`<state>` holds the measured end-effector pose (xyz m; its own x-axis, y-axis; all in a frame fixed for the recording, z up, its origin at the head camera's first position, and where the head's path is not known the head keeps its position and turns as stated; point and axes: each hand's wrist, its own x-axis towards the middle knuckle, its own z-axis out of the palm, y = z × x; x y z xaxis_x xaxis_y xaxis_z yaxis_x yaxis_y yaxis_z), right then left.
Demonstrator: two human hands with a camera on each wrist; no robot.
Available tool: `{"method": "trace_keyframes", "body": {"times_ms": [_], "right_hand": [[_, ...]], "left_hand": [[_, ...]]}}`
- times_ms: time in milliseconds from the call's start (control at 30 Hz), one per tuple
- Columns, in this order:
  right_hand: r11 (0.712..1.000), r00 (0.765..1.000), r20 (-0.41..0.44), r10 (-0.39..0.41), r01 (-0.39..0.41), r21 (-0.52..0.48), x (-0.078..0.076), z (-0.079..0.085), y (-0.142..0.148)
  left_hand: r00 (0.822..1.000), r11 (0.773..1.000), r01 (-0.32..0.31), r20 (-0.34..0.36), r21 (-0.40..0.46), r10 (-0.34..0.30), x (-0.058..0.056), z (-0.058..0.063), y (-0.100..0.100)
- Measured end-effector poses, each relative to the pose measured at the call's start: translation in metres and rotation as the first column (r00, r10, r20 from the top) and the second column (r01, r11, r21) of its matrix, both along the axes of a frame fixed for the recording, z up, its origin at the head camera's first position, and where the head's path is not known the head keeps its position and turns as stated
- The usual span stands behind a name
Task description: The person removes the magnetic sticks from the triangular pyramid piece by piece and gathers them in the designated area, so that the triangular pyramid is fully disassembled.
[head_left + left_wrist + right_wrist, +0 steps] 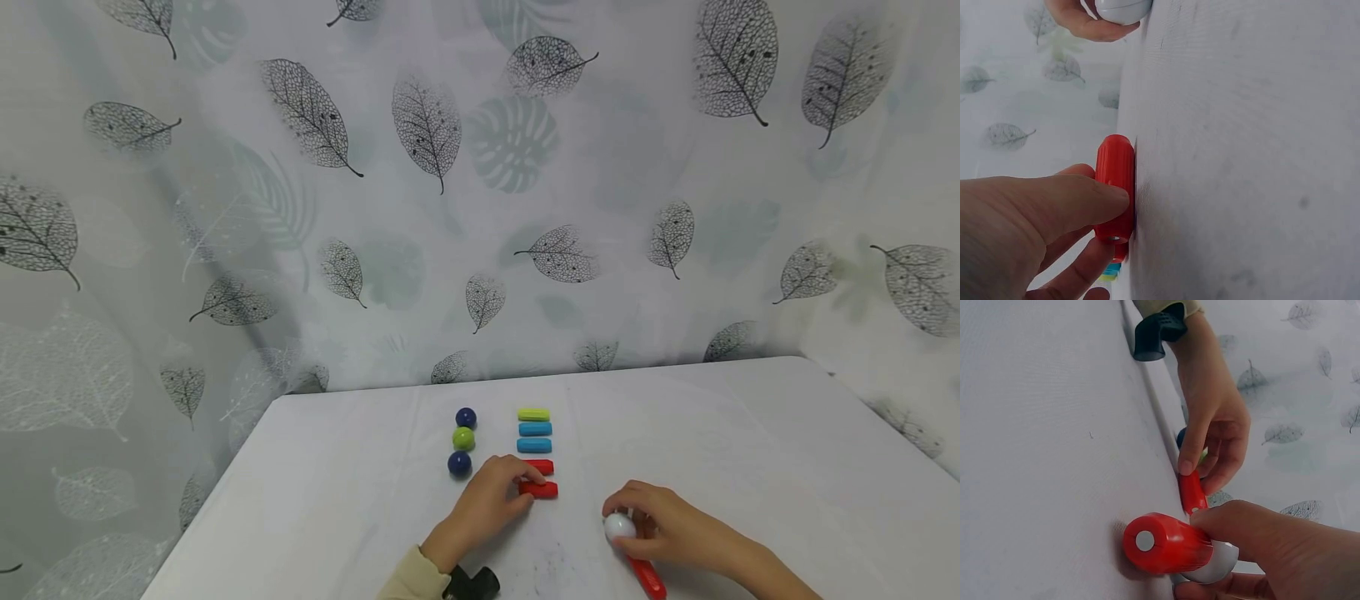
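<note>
My left hand [486, 504] pinches the nearest red rod [542, 490] between thumb and fingers, the rod lying on the white cloth. Its ribbed side shows in the left wrist view, where the thumb presses on the red rod [1115, 169]. Just behind it lies a second red rod [542, 467]. My right hand [667, 525] grips a glossy white ball [619, 527] with thumb and fingers. Another red rod [648, 578] reaches from that ball toward me; its pale round end faces the right wrist camera. Whether rod and ball are joined I cannot tell.
Beyond the red rods lie two blue rods [535, 437] and a yellow-green rod [533, 414]. Left of them, a green ball [463, 438] sits between two dark blue balls [460, 464]. The white table [720, 442] meets a leaf-patterned curtain [480, 208] at its back edge.
</note>
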<state>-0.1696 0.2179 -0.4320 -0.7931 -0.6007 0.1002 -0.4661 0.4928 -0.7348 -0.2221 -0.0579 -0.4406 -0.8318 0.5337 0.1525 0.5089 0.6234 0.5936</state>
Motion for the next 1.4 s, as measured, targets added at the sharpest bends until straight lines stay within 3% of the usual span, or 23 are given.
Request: {"method": "trace_keyframes", "body": {"times_ms": [433, 633, 767, 867, 967, 1100, 1300, 1400], "right_hand": [[0.999, 0.994, -0.109, 0.028, -0.026, 0.019, 0.0, -0.003, 0.0], [0.999, 0.991, -0.132, 0.034, -0.033, 0.014, 0.0, -0.004, -0.003], [0.995, 0.975, -0.209, 0.074, -0.086, -0.046, 0.002, -0.006, -0.005], [0.988, 0.949, -0.298, 0.104, -0.134, -0.08, 0.004, -0.008, -0.006], [0.991, 0.964, -0.248, 0.093, -0.112, -0.066, 0.005, -0.006, -0.008], [0.999, 0.992, -0.116, 0.045, -0.046, -0.008, 0.006, -0.002, -0.013], [1.0, 0.999, -0.035, 0.023, -0.023, -0.017, 0.007, 0.0, -0.017], [1.0, 1.0, -0.002, 0.001, -0.001, -0.024, 0.007, 0.0, -0.018]], "left_hand": [[1.0, 1.0, -0.01, 0.006, 0.017, 0.01, 0.005, 0.005, 0.004], [0.999, 0.999, 0.031, -0.028, 0.03, -0.031, 0.013, 0.009, 0.01], [0.993, 0.997, 0.079, -0.087, -0.002, -0.079, 0.018, 0.012, 0.014], [0.985, 0.993, 0.113, -0.127, -0.026, -0.116, 0.022, 0.014, 0.016], [0.984, 0.989, 0.142, -0.105, -0.034, -0.145, 0.026, 0.015, 0.019], [0.986, 0.986, 0.166, 0.014, -0.021, -0.165, 0.03, 0.017, 0.023], [0.968, 0.979, 0.205, 0.146, 0.01, -0.204, 0.037, 0.019, 0.029], [0.961, 0.975, 0.224, 0.172, -0.01, -0.219, 0.039, 0.02, 0.031]]}}
